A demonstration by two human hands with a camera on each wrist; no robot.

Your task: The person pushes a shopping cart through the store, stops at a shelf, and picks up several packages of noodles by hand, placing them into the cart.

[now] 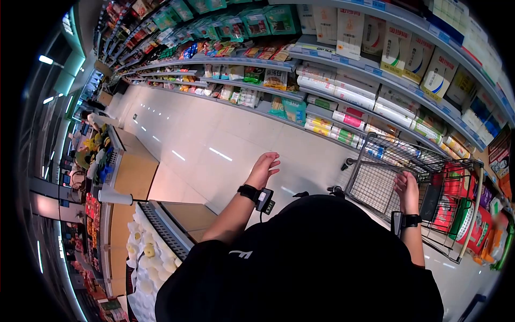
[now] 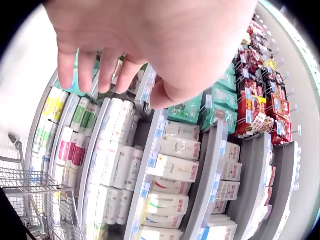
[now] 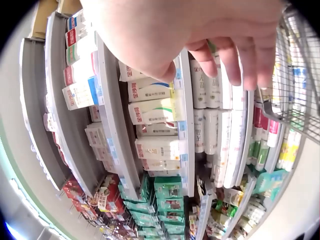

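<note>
In the head view my left hand is held out over the pale floor, fingers loosely bent and nothing in them. My right hand hangs in front of a wire shopping cart, overlapping it in this view, and it too holds nothing. The left wrist view has the left hand with fingers spread and relaxed before the shelves. In the right wrist view the fingers of the right hand hang loosely, with the cart's wire basket beside them.
Shelves hold upright white packets, rolled white packages and green bags. Red packs lie at the cart's far end, near its handle. A display counter with pale round produce stands at my left; tiled floor stretches ahead.
</note>
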